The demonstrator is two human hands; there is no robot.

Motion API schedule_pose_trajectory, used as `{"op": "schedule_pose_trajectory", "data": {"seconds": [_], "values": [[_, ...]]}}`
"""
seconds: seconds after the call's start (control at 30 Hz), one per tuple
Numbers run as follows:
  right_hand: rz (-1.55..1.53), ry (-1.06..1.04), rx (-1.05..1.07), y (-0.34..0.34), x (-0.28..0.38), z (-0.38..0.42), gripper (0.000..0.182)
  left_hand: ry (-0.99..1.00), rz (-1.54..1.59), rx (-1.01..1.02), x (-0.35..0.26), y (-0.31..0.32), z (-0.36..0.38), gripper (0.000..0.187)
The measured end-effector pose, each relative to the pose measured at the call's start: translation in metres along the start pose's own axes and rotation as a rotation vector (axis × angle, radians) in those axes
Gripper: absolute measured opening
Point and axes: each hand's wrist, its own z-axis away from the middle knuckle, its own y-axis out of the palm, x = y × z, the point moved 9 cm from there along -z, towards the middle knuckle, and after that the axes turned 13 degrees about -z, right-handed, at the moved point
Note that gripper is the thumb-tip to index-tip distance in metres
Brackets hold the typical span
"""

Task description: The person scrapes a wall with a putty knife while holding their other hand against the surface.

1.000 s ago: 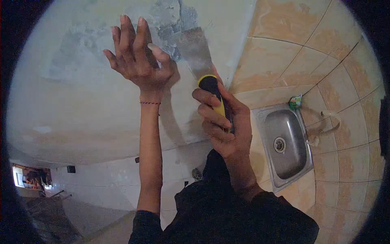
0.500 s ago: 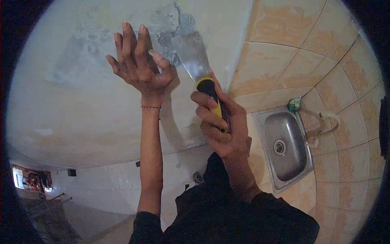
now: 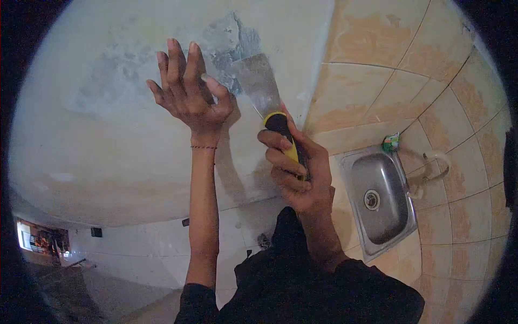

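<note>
My right hand (image 3: 297,167) is wrapped round the black and yellow handle of a putty knife (image 3: 258,81). Its wide metal blade points up and left, with the edge at a grey, rough patch (image 3: 224,46) on the pale wall (image 3: 129,146). Left of the blade, my left hand (image 3: 189,97) has its fingers spread against the wall and holds nothing. A thin cord bracelet circles that wrist. Part of the grey patch lies behind the left fingers, and more grey staining shows further left.
At right, a steel sink (image 3: 386,200) is set in a counter, with a green packet (image 3: 390,142) at its upper corner and a pale tap (image 3: 440,164) beside it. Orange-and-cream tiles (image 3: 377,86) cover the adjoining wall. A bright window (image 3: 24,236) shows far lower left.
Both hands and the putty knife sit slightly lower and further right in view. The wall patch has also shifted a little down. Both hands keep their grip and pose.
</note>
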Motion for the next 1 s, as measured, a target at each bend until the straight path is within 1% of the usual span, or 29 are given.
{"op": "schedule_pose_trajectory", "data": {"seconds": [0.13,0.23,0.33,0.37,0.47,0.53,0.63,0.73,0.87,0.97,1.0], "values": [[0.018,-0.002,0.010,-0.002,0.000,-0.002,0.035,-0.007,0.016,0.015,-0.001,-0.002,0.001,0.057],[0.095,-0.012,0.011,-0.002,0.005,-0.002,0.032,0.000,0.036,0.006,-0.003,-0.002,0.001,0.058],[0.078,0.004,0.024,0.005,0.002,-0.012,0.031,-0.005,0.035,0.004,-0.003,-0.002,-0.002,0.057],[0.058,0.006,0.025,0.004,0.000,-0.011,0.032,-0.005,0.034,0.013,-0.002,-0.003,-0.001,0.057],[0.012,-0.012,0.017,0.002,-0.003,-0.006,0.034,0.007,0.019,-0.015,-0.005,-0.005,-0.002,0.047],[0.016,-0.051,-0.008,0.000,0.000,-0.003,0.037,0.009,0.003,-0.014,-0.005,-0.004,-0.002,0.046],[0.050,-0.054,0.018,0.007,-0.003,-0.011,0.036,0.007,-0.002,-0.018,-0.003,-0.005,-0.005,0.046],[0.018,-0.064,-0.014,0.006,-0.005,-0.008,0.037,0.005,0.012,-0.009,-0.006,-0.006,-0.001,0.046],[-0.039,-0.031,0.003,0.007,-0.008,-0.010,0.027,0.014,-0.002,-0.001,-0.005,-0.006,-0.003,0.047],[-0.043,-0.053,0.005,0.005,-0.011,-0.011,0.021,0.007,-0.002,0.004,-0.002,-0.004,-0.002,0.055],[-0.051,-0.053,0.009,0.006,-0.012,-0.008,0.020,0.008,0.003,0.008,-0.004,-0.006,-0.002,0.053]]}}
